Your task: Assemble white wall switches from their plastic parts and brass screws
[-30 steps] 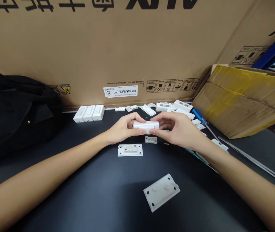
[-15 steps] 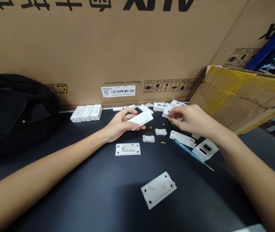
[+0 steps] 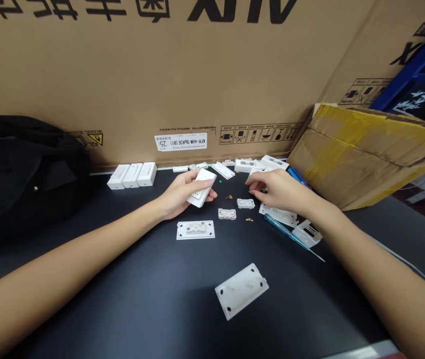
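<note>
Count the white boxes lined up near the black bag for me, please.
3: the left box nearest the black bag, the middle box beside it, and the right box at the row's other end. None looks hidden.

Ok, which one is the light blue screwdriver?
Find the yellow-taped box at the right, then the right hand left of it. Nearer us than that hand lies the screwdriver, beside white pieces. It is light blue with a long thin shaft; the blue tool by the box is darker.
</note>
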`<state>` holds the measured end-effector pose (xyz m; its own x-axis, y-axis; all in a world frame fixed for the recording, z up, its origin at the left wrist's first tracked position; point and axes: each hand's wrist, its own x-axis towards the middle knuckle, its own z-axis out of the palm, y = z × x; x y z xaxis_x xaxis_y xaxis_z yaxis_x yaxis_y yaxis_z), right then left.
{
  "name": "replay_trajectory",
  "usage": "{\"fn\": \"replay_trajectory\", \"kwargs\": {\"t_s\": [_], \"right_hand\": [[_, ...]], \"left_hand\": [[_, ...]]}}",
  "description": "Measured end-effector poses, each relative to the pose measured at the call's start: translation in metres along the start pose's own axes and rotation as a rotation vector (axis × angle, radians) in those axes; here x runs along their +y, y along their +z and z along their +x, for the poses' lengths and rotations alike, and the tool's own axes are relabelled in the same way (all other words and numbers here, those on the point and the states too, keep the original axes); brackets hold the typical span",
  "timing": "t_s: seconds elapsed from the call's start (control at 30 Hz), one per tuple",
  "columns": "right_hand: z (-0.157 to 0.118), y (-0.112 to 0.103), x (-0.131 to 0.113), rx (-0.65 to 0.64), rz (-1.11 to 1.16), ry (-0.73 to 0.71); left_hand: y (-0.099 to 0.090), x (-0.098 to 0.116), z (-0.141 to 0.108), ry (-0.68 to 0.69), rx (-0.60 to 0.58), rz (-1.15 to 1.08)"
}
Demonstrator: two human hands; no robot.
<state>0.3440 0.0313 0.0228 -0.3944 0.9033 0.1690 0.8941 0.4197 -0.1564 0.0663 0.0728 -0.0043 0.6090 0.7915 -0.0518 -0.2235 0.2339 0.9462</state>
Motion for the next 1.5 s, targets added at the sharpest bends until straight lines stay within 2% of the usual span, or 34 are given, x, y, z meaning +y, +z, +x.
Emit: {"fn": "replay_trajectory", "kwargs": {"t_s": [0.13, 0.3, 0.47, 0.57, 0.67, 0.77, 0.9, 1.07, 1.5], "right_hand": [[0.001, 0.001, -0.003, -0.014, -0.018, 0.015], [0.002, 0.001, -0.007, -0.014, -0.064, 0.032], [0.001, -0.002, -0.009, 0.046, -0.052, 0.056], [-0.001, -0.008, -0.016, 0.178, 0.063, 0.080], [-0.003, -0.012, -0.031, 0.335, 0.306, 0.065], [-0.003, -0.013, -0.049, 0.402, 0.524, 0.029], [-0.004, -0.007, -0.067, 0.436, 0.687, 0.021], [-0.004, -0.001, -0.074, 0.466, 0.759, 0.040], [-0.001, 0.006, -0.072, 0.452, 0.814, 0.141]], "left_hand": [[-0.001, -0.003, 0.000, 0.068, -0.017, -0.060], [-0.001, -0.001, -0.001, 0.046, -0.006, -0.010], [-0.001, -0.001, 0.000, 0.064, 0.016, 0.014], [-0.003, -0.002, 0.001, 0.050, 0.004, 0.039], [-0.004, -0.003, 0.000, 0.048, 0.021, 0.024], [0.000, -0.003, -0.001, 0.074, 0.055, -0.014], [0.010, -0.004, -0.003, 0.125, 0.075, -0.043], [0.018, -0.008, -0.006, 0.120, 0.044, 0.004], [0.011, -0.012, -0.007, 0.155, -0.065, -0.038]]}}
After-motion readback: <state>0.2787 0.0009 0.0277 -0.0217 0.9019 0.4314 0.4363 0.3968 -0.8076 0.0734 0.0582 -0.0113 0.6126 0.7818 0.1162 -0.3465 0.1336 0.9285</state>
